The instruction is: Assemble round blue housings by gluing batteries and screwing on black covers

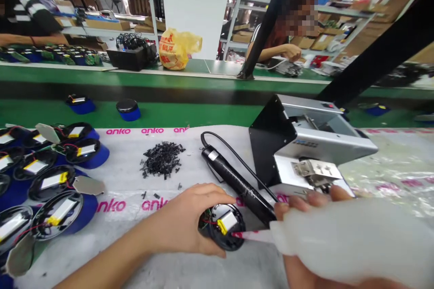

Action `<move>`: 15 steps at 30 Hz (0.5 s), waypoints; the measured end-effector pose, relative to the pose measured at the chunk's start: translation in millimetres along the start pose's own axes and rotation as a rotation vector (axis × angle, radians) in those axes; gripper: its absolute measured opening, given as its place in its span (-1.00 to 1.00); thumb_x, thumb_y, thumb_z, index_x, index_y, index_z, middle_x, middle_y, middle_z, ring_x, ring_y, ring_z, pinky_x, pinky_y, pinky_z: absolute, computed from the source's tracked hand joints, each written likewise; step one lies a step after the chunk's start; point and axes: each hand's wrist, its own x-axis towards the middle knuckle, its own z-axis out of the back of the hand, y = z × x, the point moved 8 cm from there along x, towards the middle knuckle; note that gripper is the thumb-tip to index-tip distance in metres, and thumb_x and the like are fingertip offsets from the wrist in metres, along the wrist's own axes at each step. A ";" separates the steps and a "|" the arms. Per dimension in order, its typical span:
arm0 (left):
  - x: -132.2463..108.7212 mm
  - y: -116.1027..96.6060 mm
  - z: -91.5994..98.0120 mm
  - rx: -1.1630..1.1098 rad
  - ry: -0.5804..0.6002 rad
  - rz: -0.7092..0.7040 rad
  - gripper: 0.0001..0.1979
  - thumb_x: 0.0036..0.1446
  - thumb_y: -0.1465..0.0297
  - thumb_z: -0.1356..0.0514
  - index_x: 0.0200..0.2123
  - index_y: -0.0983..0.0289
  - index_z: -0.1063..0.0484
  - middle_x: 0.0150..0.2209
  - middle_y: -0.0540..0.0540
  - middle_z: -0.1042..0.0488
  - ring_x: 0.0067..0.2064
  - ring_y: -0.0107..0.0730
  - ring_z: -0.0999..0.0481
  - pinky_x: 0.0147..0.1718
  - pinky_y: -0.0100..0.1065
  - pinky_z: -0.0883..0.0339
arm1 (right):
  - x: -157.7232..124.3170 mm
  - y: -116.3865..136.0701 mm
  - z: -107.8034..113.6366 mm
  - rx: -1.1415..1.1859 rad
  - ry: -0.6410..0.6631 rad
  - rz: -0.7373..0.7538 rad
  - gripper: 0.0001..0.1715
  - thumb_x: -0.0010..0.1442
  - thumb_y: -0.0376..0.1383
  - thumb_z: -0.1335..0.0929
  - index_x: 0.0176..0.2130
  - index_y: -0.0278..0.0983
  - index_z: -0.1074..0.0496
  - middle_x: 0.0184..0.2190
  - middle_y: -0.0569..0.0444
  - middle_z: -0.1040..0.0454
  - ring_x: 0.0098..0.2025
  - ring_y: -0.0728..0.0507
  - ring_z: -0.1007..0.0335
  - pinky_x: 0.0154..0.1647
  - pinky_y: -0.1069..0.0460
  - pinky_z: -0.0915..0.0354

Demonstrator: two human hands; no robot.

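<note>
My left hand is wrapped round a round black device housing, its open side facing me. Inside it sits a small silver battery with yellow tape, and a red wire and a bit of green circuit board show at its left. My right hand grips a white squeeze bottle, which hides much of that hand. The bottle's thin nozzle, reddish at the tip, points left and reaches the housing's inside beside the battery.
Many blue-and-black housings crowd the left. A pile of small black parts, a black corded electric screwdriver and a silver machine lie ahead. Behind runs a green conveyor belt; a person works beyond, near a yellow bag.
</note>
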 end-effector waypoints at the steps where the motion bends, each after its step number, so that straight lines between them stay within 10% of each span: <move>1: 0.2 -0.8 0.1 0.000 -0.001 -0.005 -0.44 -0.07 0.37 -0.44 0.07 0.17 -0.50 0.00 0.08 -0.58 0.02 -0.17 -0.54 0.05 -0.25 -0.38 | 0.3 -0.8 -1.3 0.058 -0.015 -0.035 0.02 0.21 0.36 -0.04 0.42 -0.09 0.00 0.01 -0.21 -0.39 -0.04 -0.40 -0.46 -0.05 -0.36 -0.45; 15: -2.2 -0.9 -1.2 0.009 0.006 -0.006 -0.38 -0.10 0.37 -0.51 0.08 0.16 -0.48 0.01 0.04 -0.54 0.04 -0.26 -0.50 0.06 -0.36 -0.34 | -0.6 -25.9 12.2 0.126 -0.175 -0.098 0.09 0.09 0.46 -0.05 0.38 -0.01 -0.06 -0.09 -0.17 -0.47 -0.12 -0.43 -0.51 -0.12 -0.42 -0.44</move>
